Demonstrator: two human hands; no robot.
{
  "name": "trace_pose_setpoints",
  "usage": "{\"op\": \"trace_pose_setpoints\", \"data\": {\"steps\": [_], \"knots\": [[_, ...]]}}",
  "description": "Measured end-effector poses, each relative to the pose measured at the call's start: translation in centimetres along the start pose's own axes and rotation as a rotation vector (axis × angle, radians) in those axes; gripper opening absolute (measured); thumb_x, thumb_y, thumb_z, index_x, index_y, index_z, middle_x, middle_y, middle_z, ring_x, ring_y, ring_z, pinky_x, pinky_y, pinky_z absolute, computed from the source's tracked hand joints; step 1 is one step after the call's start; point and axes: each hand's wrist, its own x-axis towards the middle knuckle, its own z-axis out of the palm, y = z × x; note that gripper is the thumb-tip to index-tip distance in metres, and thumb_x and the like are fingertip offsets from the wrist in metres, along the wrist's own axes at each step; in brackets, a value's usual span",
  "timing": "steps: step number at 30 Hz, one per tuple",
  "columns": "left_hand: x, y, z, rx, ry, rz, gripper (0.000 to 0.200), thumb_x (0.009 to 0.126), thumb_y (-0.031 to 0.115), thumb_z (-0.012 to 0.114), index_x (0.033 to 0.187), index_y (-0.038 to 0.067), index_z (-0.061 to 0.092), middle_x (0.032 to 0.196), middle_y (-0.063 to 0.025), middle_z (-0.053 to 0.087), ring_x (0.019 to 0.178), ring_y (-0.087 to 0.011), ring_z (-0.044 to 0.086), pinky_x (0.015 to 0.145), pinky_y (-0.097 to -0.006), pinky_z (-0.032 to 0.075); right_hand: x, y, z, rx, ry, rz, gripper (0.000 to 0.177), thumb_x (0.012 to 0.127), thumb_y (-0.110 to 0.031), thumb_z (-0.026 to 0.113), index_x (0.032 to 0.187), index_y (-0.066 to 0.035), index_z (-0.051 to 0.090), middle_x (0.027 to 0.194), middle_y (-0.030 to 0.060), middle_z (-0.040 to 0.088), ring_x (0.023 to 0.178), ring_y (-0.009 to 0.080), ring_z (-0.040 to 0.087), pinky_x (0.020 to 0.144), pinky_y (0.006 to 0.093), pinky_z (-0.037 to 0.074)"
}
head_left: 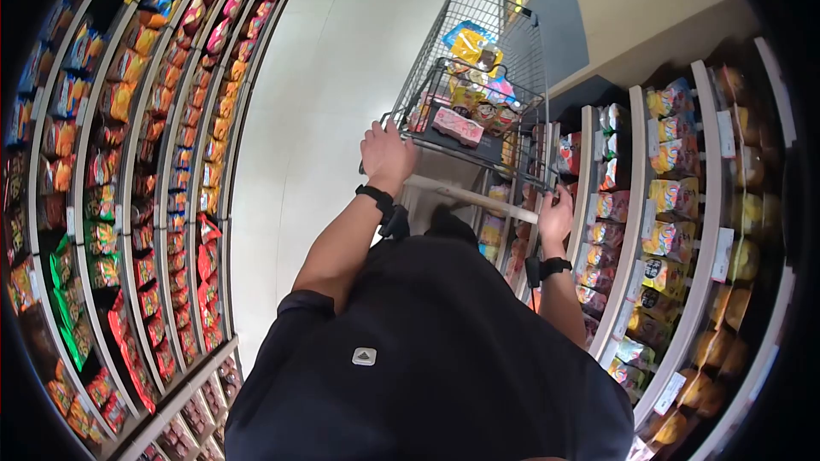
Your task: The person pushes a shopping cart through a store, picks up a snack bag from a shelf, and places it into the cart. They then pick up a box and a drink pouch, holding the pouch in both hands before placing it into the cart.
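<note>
A wire shopping cart stands in front of me, its light handle bar crossing near my body. My left hand is closed over the rear left corner of the cart. On the right, my right hand grips the cart's rear right corner beside the end of the bar; its fingers are partly hidden. Inside the cart lie a pink patterned box, a yellow bag, a blue packet and several smaller colourful packages. Each wrist wears a black band.
Long shelves of bagged snacks line the left side. To the right, shelves hold packaged foods with price labels, close beside the cart. A beige and grey wall panel rises ahead on the right. Pale floor runs between.
</note>
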Motion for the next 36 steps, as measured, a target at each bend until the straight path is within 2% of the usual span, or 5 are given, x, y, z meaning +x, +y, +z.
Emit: {"op": "trace_pose_setpoints", "data": {"steps": [5, 9, 16, 31, 36], "knots": [[2.9, -0.8, 0.4, 0.0, 0.069, 0.013, 0.046, 0.088, 0.036, 0.066, 0.119, 0.004, 0.059, 0.115, -0.0178, 0.06, 0.11, -0.0351, 0.058, 0.092, -0.0475, 0.048, 1.1, -1.5, 1.0, -0.003, 0.011, -0.007, 0.036, 0.094, -0.031, 0.061, 0.123, -0.009, 0.064, 0.124, 0.0165, 0.064, 0.112, 0.0381, 0.062, 0.094, 0.0467, 0.05], [5.3, -1.1, 0.4, -0.029, 0.019, -0.014, 0.052, 0.089, 0.035, 0.065, 0.128, 0.001, 0.057, 0.128, -0.0199, 0.057, 0.117, -0.0349, 0.056, 0.099, -0.0465, 0.045, 2.1, -3.4, 1.2, 0.024, -0.014, 0.045, 0.034, 0.093, -0.03, 0.062, 0.121, -0.011, 0.065, 0.122, 0.0154, 0.065, 0.106, 0.0382, 0.064, 0.089, 0.0477, 0.052], [9.0, -0.6, -0.9, -0.025, 0.013, -0.018, 0.042, 0.088, 0.033, 0.067, 0.118, 0.002, 0.06, 0.116, -0.0175, 0.059, 0.112, -0.0336, 0.057, 0.095, -0.0457, 0.046, 5.6, -6.0, 2.4, 0.077, 0.009, 0.059, 0.031, 0.092, -0.025, 0.062, 0.118, -0.009, 0.067, 0.118, 0.0165, 0.066, 0.107, 0.0377, 0.064, 0.092, 0.0479, 0.051], [22.7, 0.7, -0.5, -0.039, 0.107, -0.039, 0.04, 0.087, 0.032, 0.067, 0.114, 0.003, 0.064, 0.119, -0.0194, 0.059, 0.112, -0.035, 0.057, 0.096, -0.0468, 0.045, 20.7, -13.0, 6.3, 0.118, -0.046, 0.047, 0.03, 0.089, -0.031, 0.066, 0.107, -0.009, 0.073, 0.114, 0.0149, 0.069, 0.104, 0.0371, 0.066, 0.091, 0.0463, 0.053], [28.7, 1.8, -1.2, -0.029, 0.068, -0.082, 0.041, 0.086, 0.032, 0.066, 0.114, 0.002, 0.065, 0.12, -0.0201, 0.059, 0.114, -0.0361, 0.056, 0.097, -0.0474, 0.045, 27.5, -16.1, 8.1, 0.048, -0.196, 0.067, 0.061, 0.091, -0.037, 0.064, 0.144, -0.014, 0.048, 0.126, 0.0185, 0.064, 0.114, 0.04, 0.063, 0.098, 0.0476, 0.05]]}}
